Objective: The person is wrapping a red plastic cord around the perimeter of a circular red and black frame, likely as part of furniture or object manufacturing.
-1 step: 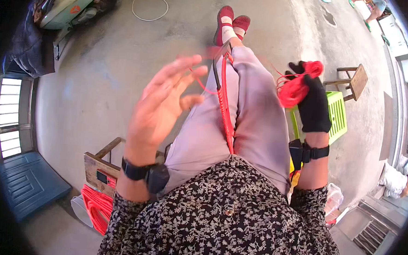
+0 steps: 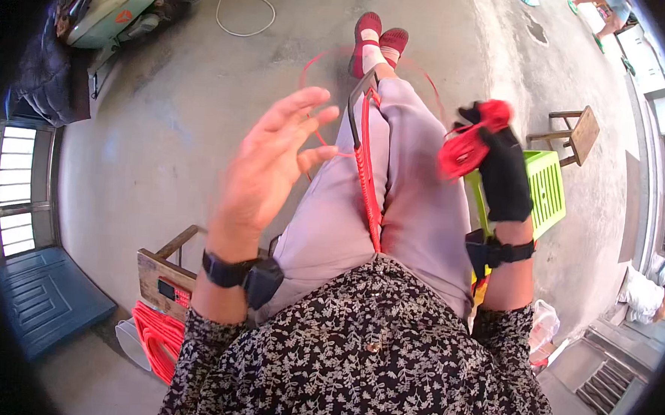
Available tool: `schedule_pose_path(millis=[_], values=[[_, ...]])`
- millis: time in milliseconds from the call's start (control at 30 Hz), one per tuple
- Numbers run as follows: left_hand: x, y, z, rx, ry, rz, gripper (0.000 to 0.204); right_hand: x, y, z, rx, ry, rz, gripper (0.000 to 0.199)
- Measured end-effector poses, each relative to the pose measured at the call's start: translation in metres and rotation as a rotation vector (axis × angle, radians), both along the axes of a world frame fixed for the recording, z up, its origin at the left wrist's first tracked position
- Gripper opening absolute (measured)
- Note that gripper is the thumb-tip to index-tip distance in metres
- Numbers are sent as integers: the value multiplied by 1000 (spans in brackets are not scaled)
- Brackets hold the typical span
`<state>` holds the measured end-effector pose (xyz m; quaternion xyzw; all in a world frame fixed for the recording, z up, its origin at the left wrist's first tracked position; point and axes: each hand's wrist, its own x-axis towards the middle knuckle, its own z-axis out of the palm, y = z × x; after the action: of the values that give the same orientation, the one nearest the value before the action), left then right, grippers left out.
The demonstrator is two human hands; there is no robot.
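Note:
My right hand [image 2: 506,171], in a black glove, grips a bundle of red cord [image 2: 463,152] over my right thigh. My bare left hand [image 2: 279,148] is raised over the left thigh, its fingers apart and a little curled. A strand of red cord passes by its thumb and fingertips. Between my legs stands a narrow, bent black frame [image 2: 352,118]. Red cord wraps tightly round its near part [image 2: 365,181]; the far part is bare black. A blurred loop of cord arcs above the far end, towards the right hand.
On the right are a green plastic crate [image 2: 545,190] and a wooden stool [image 2: 577,136]. A wooden stool [image 2: 165,281] with a red phone [image 2: 174,292] and folded red material [image 2: 158,341] are at lower left. A scooter [image 2: 121,12] stands far left.
My right hand has shifted slightly left and down with the cord bundle. The loose cord has swung into a wide arc above the frame. My left hand has barely moved.

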<state>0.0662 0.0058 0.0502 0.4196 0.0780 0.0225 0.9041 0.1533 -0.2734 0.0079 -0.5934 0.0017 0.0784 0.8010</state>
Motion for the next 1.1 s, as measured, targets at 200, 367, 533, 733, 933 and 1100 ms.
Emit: schedule_pose_path(millis=[200,367,533,733,933,1100], values=[[6,-7,-78,152,161,-291,38,-22,72,6,-1200,-634,297,41],[8,-13,-83,35,176,-235,32,-22,95,16,-835,-487,351,45],[9,21,-66,150,214,31,28,-15,82,10,-779,-593,115,65],[-30,37,51,-195,65,340,28,-15,105,36,-917,-913,126,75],[-63,96,100,-140,-473,-94,24,-24,101,66,-435,-499,695,24],[-44,96,21,71,70,355,20,-49,48,60,74,-26,768,18]])
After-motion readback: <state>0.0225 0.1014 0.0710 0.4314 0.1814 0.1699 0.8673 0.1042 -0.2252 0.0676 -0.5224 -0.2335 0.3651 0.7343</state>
